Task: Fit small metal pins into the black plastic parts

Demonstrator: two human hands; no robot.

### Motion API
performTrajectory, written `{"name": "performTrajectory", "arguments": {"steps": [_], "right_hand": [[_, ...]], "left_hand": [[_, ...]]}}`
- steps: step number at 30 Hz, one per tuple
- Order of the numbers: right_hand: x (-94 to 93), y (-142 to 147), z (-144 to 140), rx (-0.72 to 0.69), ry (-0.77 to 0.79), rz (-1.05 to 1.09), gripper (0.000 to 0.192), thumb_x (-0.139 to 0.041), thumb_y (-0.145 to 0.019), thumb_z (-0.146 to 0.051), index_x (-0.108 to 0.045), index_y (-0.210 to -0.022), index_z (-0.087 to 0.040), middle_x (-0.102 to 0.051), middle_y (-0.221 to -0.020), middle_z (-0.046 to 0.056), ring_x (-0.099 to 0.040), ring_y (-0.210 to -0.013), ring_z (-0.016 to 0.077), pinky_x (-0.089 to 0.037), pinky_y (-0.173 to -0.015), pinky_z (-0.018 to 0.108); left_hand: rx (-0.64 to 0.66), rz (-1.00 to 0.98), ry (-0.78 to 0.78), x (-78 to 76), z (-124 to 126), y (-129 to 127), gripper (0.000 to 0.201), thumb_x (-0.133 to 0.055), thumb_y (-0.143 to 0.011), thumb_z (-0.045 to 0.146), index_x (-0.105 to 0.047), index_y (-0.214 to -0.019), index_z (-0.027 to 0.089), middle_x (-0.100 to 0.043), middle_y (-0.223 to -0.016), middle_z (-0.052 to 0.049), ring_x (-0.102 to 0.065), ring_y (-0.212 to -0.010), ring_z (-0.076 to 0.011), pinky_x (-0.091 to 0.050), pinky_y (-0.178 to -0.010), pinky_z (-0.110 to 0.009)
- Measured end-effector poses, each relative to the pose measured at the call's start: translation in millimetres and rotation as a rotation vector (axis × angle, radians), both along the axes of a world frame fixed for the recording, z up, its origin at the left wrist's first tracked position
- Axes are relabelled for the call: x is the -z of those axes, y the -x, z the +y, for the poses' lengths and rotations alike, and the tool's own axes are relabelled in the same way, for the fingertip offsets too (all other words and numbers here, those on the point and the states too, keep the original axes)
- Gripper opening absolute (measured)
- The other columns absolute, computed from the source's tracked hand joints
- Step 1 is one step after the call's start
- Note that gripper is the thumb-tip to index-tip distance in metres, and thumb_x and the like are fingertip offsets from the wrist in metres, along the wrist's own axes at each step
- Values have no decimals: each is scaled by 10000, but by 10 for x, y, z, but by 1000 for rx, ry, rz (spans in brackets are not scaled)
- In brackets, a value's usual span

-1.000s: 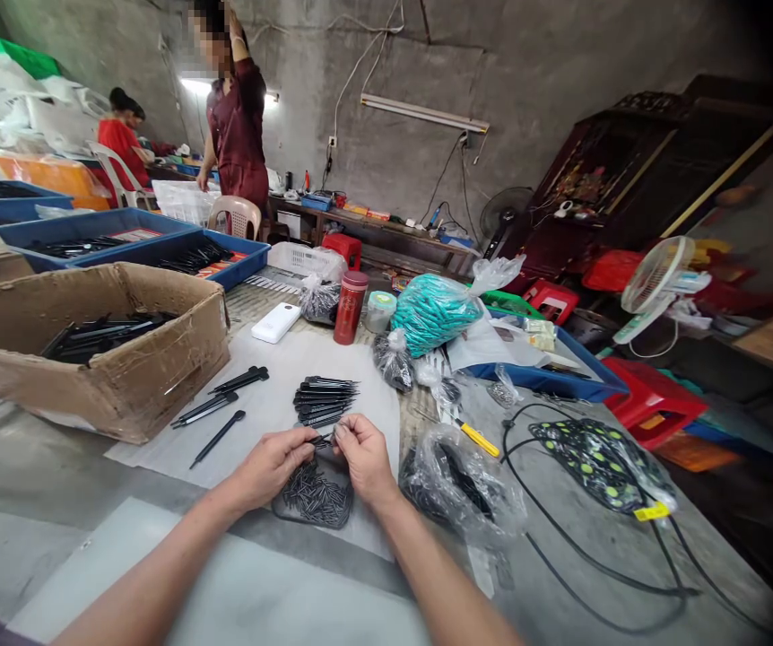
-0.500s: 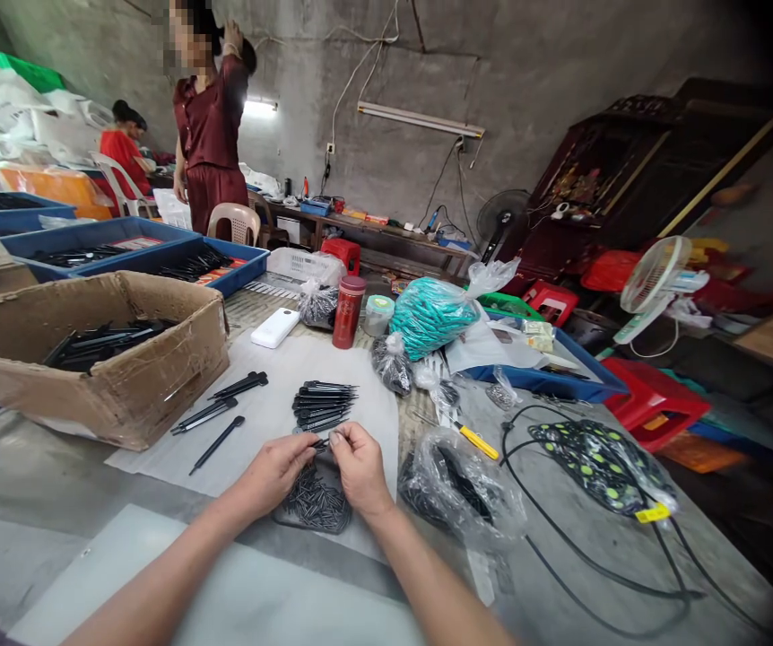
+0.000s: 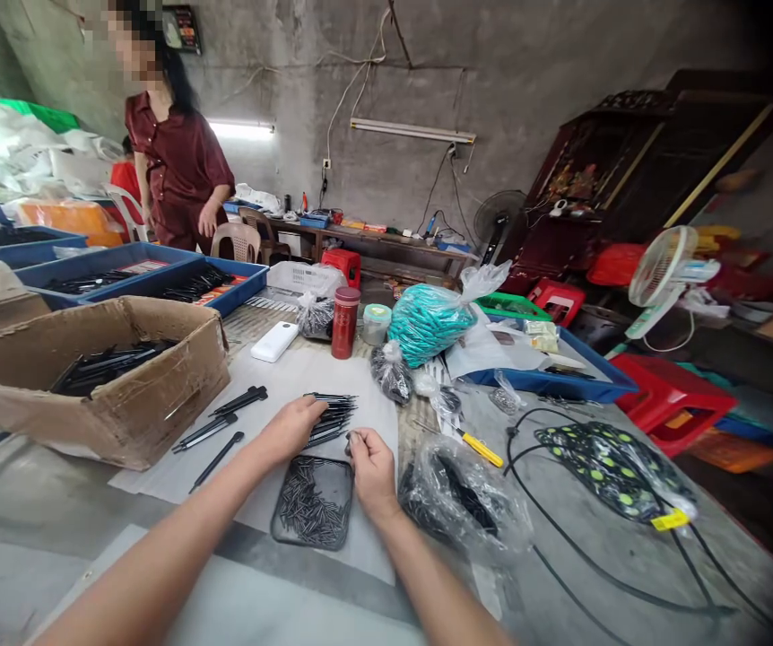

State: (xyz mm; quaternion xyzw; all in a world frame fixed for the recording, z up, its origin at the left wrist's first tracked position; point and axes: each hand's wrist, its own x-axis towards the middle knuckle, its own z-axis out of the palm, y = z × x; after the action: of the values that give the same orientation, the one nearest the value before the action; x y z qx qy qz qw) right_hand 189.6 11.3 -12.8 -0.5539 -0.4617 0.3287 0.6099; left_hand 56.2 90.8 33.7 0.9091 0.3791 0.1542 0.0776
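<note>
Head view, only one: left hand (image 3: 290, 429) lies palm-down on the pile of black sticks (image 3: 331, 414), fingers curled loosely over its near end and touching it — can't tell if any stick is actually gripped. Right hand (image 3: 371, 468) sits just right of that, thumb and forefinger pinched shut on a small dark part (image 3: 349, 441); too small to identify. Directly below both sets of fingers is a shallow black tray (image 3: 342, 469) full of small dark pins, resting on a white sheet (image 3: 292, 368) on the tabletop (image 3: 23, 502). Left of the left fingers: a few loose black sticks (image 3: 217, 422) on the same sheet, and further left a cardboard box (image 3: 124, 408) holding more of them. Right of the right fingers: a clear plastic bag (image 3: 467, 493) of dark parts, near the wrist, then a yellow-handled tool (image 3: 481, 449) and a black cable (image 3: 602, 574) further out. Beyond the fingers — white power bank (image 3: 274, 341), red cylinder (image 3: 345, 321), teal-filled bag (image 3: 430, 321), blue trays (image 3: 158, 274). A person in a dark red shirt (image 3: 181, 166) stands well apart at the far left.
</note>
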Motion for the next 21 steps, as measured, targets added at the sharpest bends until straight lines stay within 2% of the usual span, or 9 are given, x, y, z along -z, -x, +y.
{"name": "performTrajectory", "arguments": {"steps": [3, 5, 11, 14, 17, 21], "right_hand": [[19, -25, 13, 7, 7, -3, 249, -423, -754, -381, -500, -680, -156, -415, -546, -34, -349, -504, 93, -308, -478, 212], [32, -32, 17, 2, 4, -13, 250, -422, -757, -379, -501, -679, -155, -413, -541, -34, -347, -504, 92, -305, -473, 209], [72, -46, 11, -5, -15, -40, 268, -431, -764, -384, -520, -667, -151, -412, -530, -36, -345, -491, 88, -299, -457, 203], [84, -63, 6, -13, -7, -42, 274, -434, -764, -393, -532, -676, -152, -434, -539, -30, -363, -494, 93, -307, -464, 207], [84, -71, 1, -17, -6, -53, 274, -432, -766, -389, -530, -665, -154, -437, -535, -27, -370, -500, 97, -311, -471, 211], [65, -65, -6, -11, 4, -54, 264, -443, -755, -386, -533, -674, -152, -437, -530, -29, -372, -498, 99, -314, -479, 215]], "left_hand": [[-24, 122, -76, 29, 95, -123, 212, -396, -795, 99, -582, -888, 134, -595, -820, -78, -522, -794, -183, -401, -718, -273], [-36, 134, -80, 46, 122, -187, 203, -404, -795, 103, -591, -865, 140, -601, -806, -76, -521, -794, -186, -399, -715, -281], [-128, 165, -88, 56, 27, -203, 226, -376, -824, 163, -593, -886, 171, -588, -891, -76, -507, -869, -203, -391, -720, -295], [-191, 186, -83, 3, -55, 0, 239, -352, -833, 188, -580, -901, 169, -573, -921, -81, -509, -882, -206, -389, -730, -299], [-292, 240, -42, -67, -133, 370, 218, -364, -808, 181, -565, -887, 158, -569, -893, -87, -531, -841, -206, -397, -704, -298], [-487, 374, 132, -95, -238, 886, 197, -387, -786, 262, -557, -797, 162, -588, -851, -91, -561, -816, -227, -407, -660, -305]]}}
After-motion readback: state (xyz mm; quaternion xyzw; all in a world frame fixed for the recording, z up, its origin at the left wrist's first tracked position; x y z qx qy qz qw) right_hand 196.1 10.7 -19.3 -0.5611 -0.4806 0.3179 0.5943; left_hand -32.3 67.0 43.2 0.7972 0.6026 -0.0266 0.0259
